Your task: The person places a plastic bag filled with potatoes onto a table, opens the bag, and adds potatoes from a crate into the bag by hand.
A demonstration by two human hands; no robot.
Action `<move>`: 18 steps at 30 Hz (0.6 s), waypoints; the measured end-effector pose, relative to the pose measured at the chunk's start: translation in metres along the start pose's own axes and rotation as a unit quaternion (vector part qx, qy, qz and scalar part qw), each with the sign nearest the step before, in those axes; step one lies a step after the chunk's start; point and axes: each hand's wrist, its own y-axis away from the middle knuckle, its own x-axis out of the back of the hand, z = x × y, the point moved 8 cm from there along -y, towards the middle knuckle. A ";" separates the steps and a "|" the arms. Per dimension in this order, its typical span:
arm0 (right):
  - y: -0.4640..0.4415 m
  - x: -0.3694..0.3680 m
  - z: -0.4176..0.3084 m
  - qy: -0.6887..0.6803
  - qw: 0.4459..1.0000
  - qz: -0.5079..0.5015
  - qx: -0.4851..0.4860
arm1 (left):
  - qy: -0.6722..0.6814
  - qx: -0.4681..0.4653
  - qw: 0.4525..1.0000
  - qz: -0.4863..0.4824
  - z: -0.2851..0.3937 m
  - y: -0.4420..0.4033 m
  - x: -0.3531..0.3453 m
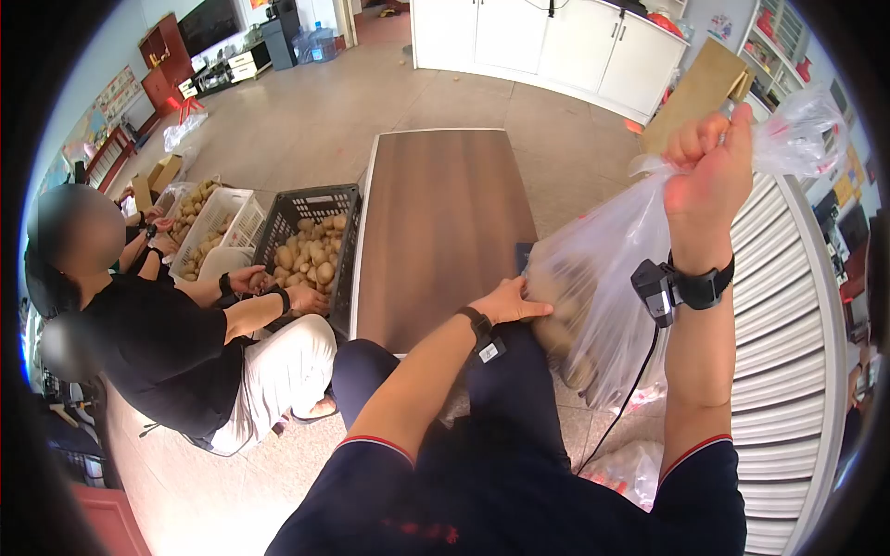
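"How do the fingers of the right hand (709,162) sit?"
"Clamped round the gathered neck of a clear plastic bag (616,250), its loose end sticking out past the fist."
"And the left hand (503,304)?"
"Thumb spread away from the fingers, against the bag's lower side."
"Where's the bag, then?"
"Just right of the brown table (445,213), near its close corner, with brownish lumps (559,324) low inside, blurred by the plastic."
"Farther out?"
"Left of the table, a black crate (315,195) holds potatoes (311,255); a seated co-worker (167,352) has both hands at it."
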 end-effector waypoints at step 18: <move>0.052 -0.132 0.161 -0.060 0.943 -0.285 -0.162 | 0.260 0.073 0.860 0.433 -0.109 0.101 0.057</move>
